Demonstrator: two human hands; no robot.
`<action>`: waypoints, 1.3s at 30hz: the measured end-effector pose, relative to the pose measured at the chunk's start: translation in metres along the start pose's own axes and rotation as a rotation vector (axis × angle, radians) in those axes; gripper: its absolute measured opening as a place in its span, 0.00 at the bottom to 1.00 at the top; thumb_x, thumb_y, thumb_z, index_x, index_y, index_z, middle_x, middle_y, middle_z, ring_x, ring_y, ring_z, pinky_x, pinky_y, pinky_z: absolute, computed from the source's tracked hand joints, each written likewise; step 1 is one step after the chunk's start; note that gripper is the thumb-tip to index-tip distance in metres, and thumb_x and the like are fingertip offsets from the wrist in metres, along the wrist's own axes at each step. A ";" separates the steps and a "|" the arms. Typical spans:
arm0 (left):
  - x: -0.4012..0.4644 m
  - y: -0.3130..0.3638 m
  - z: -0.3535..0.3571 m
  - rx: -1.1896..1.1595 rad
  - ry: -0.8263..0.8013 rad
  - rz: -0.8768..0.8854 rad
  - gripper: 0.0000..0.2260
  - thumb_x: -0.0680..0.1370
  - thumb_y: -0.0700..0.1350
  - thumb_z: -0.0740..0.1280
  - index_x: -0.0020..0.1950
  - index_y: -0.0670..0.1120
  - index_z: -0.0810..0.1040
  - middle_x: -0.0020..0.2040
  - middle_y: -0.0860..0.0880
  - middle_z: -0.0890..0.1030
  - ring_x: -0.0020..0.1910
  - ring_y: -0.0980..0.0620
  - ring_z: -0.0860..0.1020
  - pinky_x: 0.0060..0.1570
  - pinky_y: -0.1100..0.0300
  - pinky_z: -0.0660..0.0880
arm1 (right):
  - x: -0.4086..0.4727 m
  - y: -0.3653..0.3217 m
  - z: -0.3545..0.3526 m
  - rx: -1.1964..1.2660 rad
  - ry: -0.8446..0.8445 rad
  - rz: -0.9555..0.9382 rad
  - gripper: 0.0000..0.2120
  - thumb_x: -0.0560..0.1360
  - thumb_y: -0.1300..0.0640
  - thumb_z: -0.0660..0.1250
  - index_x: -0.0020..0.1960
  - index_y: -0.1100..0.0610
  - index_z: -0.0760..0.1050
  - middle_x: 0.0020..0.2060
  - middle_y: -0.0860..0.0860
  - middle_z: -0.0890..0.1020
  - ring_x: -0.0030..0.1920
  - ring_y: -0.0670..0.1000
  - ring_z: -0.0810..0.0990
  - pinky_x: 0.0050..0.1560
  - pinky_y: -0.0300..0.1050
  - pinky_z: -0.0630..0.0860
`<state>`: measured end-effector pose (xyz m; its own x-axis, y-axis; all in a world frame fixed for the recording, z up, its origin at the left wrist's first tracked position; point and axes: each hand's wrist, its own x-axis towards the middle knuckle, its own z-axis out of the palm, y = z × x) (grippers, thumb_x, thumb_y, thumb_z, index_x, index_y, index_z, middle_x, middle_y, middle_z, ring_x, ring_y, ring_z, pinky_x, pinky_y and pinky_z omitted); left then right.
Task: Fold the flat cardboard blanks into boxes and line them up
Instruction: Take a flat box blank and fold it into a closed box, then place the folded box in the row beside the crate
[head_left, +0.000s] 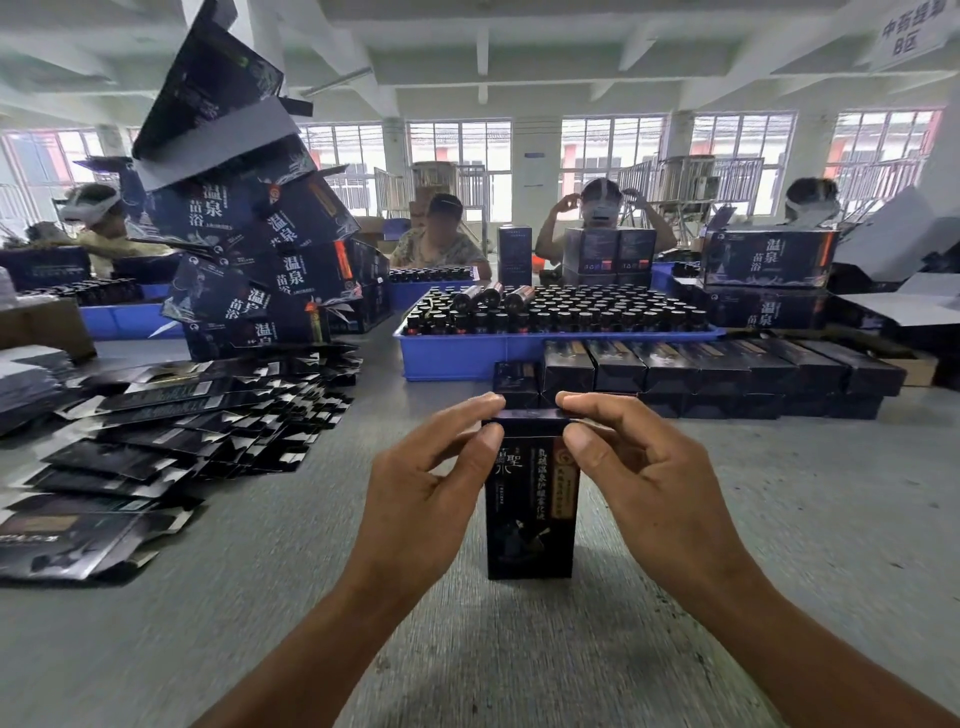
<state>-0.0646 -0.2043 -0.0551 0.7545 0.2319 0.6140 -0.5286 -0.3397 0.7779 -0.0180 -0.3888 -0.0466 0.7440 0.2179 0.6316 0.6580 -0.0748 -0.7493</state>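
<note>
A dark folded box (530, 519) with gold and white lettering stands upright on the grey table (519, 665), right in front of me. My left hand (423, 488) pinches its top left corner between thumb and forefinger. My right hand (639, 478) pinches the top right corner the same way, both sets of fingers on the top flap. Behind it a row of finished dark boxes (717, 371) lies side by side, running to the right. A spread heap of flat dark blanks (171, 441) lies at the left.
A blue tray (519, 353) full of small dark bottles sits behind the row. A leaning tower of large dark cartons (260, 249) rises at the left, more cartons (766, 280) at the right. Several people sit across the table.
</note>
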 end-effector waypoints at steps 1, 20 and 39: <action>0.000 -0.001 0.000 0.002 0.000 0.005 0.13 0.79 0.51 0.67 0.63 0.58 0.81 0.59 0.57 0.83 0.59 0.56 0.81 0.54 0.49 0.82 | 0.000 0.000 0.000 -0.018 -0.001 -0.007 0.12 0.79 0.56 0.68 0.57 0.41 0.80 0.54 0.32 0.82 0.56 0.35 0.80 0.52 0.26 0.74; 0.002 -0.015 -0.007 0.301 -0.118 0.178 0.15 0.79 0.55 0.66 0.66 0.60 0.76 0.64 0.58 0.78 0.59 0.63 0.79 0.45 0.68 0.80 | 0.000 0.014 0.002 -0.244 0.014 -0.171 0.13 0.79 0.50 0.64 0.60 0.48 0.80 0.63 0.39 0.79 0.63 0.34 0.75 0.57 0.26 0.73; 0.016 -0.036 -0.023 -0.227 0.037 -0.734 0.17 0.80 0.49 0.69 0.67 0.54 0.71 0.44 0.44 0.87 0.43 0.43 0.86 0.38 0.53 0.82 | -0.014 0.033 0.019 -0.782 -0.453 -0.288 0.37 0.75 0.53 0.73 0.78 0.42 0.60 0.78 0.37 0.52 0.71 0.46 0.71 0.70 0.39 0.67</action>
<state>-0.0420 -0.1673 -0.0703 0.9315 0.3570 -0.0698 0.0331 0.1077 0.9936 -0.0086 -0.3758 -0.0837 0.5335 0.6741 0.5109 0.8224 -0.5544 -0.1274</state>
